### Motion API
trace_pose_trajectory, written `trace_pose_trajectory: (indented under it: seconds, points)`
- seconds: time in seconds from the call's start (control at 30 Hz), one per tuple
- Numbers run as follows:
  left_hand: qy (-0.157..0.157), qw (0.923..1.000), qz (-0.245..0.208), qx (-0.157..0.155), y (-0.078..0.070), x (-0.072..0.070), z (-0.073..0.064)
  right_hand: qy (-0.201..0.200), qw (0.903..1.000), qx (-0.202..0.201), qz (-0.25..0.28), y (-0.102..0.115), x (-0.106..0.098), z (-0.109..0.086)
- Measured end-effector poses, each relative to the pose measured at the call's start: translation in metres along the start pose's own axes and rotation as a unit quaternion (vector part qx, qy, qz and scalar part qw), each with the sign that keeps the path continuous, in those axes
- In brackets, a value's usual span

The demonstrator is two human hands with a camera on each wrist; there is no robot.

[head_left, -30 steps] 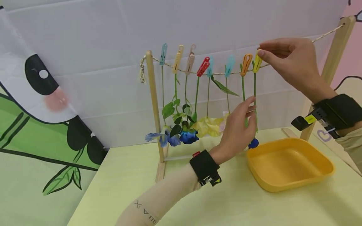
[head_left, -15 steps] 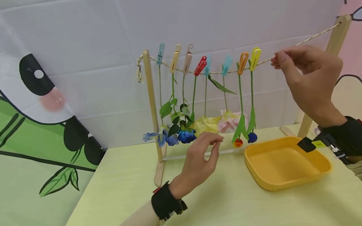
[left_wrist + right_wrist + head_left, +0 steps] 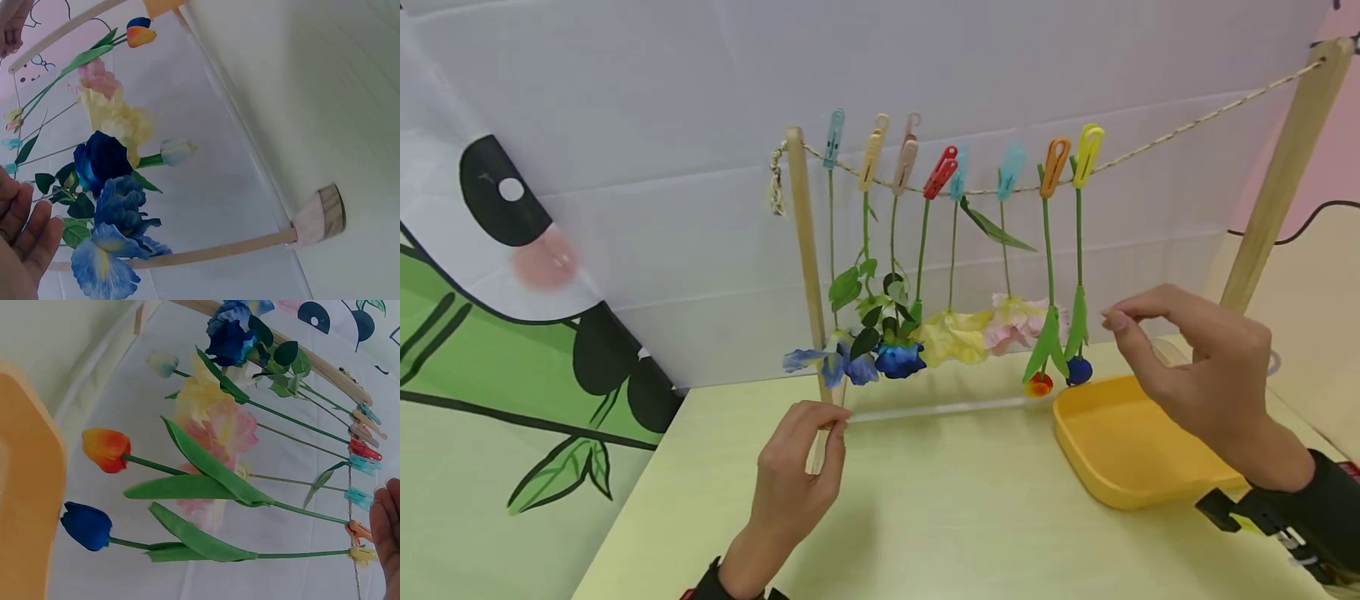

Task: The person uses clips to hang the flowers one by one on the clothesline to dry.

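Several artificial flowers hang head-down from a rope (image 3: 1187, 125), each stem held by a clothespin. At the right end a yellow clothespin (image 3: 1087, 156) holds a blue tulip (image 3: 87, 526), beside an orange clothespin (image 3: 1055, 167) with an orange tulip (image 3: 107, 450). Left of these hang a pink flower (image 3: 1011, 321), a yellow flower (image 3: 955, 335), a blue rose (image 3: 103, 161) and a blue iris (image 3: 106, 265). My left hand (image 3: 797, 471), fingers loosely bent and holding nothing, is low before the left post. Likewise with nothing in it, my right hand (image 3: 1206, 371) hovers over the basin's right part.
A yellow basin (image 3: 1101, 479) stands on the pale green table (image 3: 955, 517) below the tulips. Wooden posts (image 3: 807, 250) carry the rope at both ends, and a white bar (image 3: 947, 408) runs low between them. Behind hangs a white cloth (image 3: 700, 208) with cartoon drawings.
My right hand has let go of the yellow clothespin and come down to the right. My left hand has left the tulip stems and moved down to the left.
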State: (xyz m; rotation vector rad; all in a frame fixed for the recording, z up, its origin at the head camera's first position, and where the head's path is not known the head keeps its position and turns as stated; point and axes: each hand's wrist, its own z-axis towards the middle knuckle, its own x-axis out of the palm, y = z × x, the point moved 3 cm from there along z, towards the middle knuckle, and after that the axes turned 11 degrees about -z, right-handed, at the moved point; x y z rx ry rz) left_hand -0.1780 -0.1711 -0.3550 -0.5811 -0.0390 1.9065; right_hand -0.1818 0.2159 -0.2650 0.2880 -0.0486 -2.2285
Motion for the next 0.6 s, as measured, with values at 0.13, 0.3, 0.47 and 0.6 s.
trace_pose_trajectory:
  seconds: [0.13, 0.3, 0.47, 0.6]
  points:
    - [-0.010, 0.9998, 0.016, -0.010, -0.002, -0.011, -0.008, 0.008, 0.9996, 0.025, 0.011, 0.007, 0.002, -0.021]
    - [-0.010, 0.9994, 0.030, 0.016, -0.008, -0.018, -0.007, 0.008, 0.9986, 0.051, 0.013, 0.013, 0.009, -0.043]
    - [-0.009, 0.9984, 0.038, 0.041, -0.012, -0.020, 0.000, -0.006, 0.9974, 0.063, 0.034, 0.017, 0.019, -0.055]
    - [-0.016, 0.9978, 0.041, 0.049, -0.012, -0.022, -0.001, 0.004, 0.9989, 0.047, 0.000, 0.022, 0.023, -0.057]
